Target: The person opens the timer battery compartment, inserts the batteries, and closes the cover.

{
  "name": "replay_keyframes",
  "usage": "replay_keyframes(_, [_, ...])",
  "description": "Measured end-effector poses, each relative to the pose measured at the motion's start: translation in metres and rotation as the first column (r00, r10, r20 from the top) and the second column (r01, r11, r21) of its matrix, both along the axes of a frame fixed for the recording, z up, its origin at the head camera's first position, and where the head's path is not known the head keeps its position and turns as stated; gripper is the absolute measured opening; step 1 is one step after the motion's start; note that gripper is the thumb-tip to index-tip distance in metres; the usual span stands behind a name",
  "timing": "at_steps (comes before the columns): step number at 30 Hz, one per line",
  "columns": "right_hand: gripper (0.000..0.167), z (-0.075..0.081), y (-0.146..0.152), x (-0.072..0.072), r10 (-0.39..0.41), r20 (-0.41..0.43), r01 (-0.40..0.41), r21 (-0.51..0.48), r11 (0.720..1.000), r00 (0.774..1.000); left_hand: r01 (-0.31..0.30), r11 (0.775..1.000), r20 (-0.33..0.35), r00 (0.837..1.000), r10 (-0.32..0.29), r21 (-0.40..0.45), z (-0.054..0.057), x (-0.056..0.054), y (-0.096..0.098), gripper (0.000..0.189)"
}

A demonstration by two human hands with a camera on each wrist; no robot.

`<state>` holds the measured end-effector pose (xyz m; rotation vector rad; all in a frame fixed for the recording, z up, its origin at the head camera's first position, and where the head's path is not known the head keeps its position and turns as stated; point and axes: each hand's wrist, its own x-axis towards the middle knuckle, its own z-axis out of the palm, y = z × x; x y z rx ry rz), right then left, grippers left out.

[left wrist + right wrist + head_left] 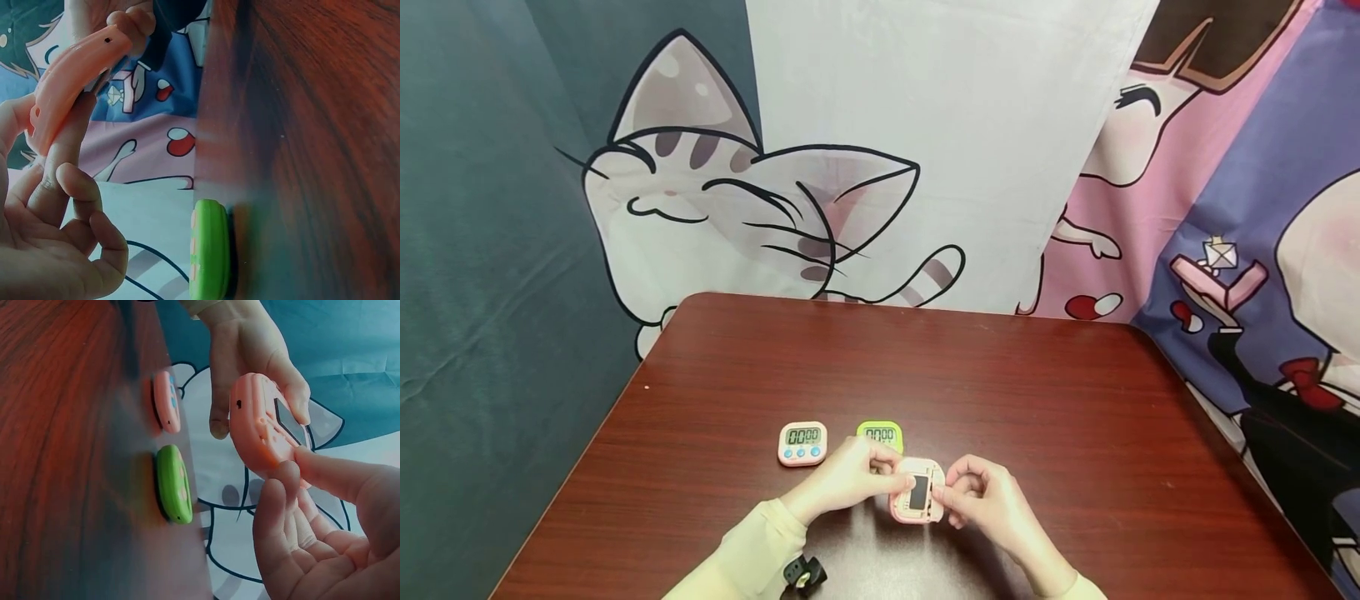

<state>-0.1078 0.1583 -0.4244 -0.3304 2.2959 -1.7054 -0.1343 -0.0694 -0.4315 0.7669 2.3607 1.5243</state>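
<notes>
A pink digital timer (905, 511) is held up over the table, its back with a dark rectangular patch (919, 492) facing up. My left hand (853, 479) grips its left side, thumb on the back and fingers beneath. At the opposite edge my right hand (992, 504) pinches the timer with thumb and fingertips, as the right wrist view shows. Its display side is hidden from the head view. Behind my left hand a green timer (880, 429) lies partly covered. Left of it lies another pink timer (802, 442), with blue buttons and its display up.
The reddish-brown wooden table (925, 367) spreads under both hands. A small black device (805, 575) is worn at my left wrist. Cartoon-printed cloths (850, 83) hang behind the table and along its sides.
</notes>
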Motion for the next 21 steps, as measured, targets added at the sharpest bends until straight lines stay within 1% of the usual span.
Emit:
replay_keyframes(3, [0.027,0.0026,0.0001,-0.0042,0.026,-0.001,-0.026,-0.01,1.0,1.0,-0.022,1.0,-0.005,1.0,0.022,0.013,0.0017,-0.0013,0.0,0.025])
replay_keyframes(7, [0.036,0.0054,0.0023,-0.0086,0.099,0.025,-0.097,-0.067,0.993,0.995,-0.033,0.999,0.001,0.999,0.033,0.027,0.0037,-0.0024,-0.0002,0.022])
replay_keyframes(10, [0.039,0.0069,0.0046,-0.0095,0.148,0.044,-0.144,-0.088,0.986,0.988,-0.019,1.0,0.003,1.0,0.019,0.024,0.0043,-0.0025,-0.0006,0.023])
replay_keyframes(15, [0.035,0.0087,0.0056,-0.0094,0.167,0.057,-0.163,-0.073,0.984,0.984,0.011,1.0,-0.003,1.0,-0.011,0.03,0.006,-0.0014,-0.0011,0.025])
replay_keyframes(21, [0.032,0.0089,0.0078,-0.0091,0.21,0.049,-0.205,-0.092,0.974,0.976,0.029,0.999,0.009,1.0,-0.029,0.026,0.0055,0.0004,-0.0006,0.015])
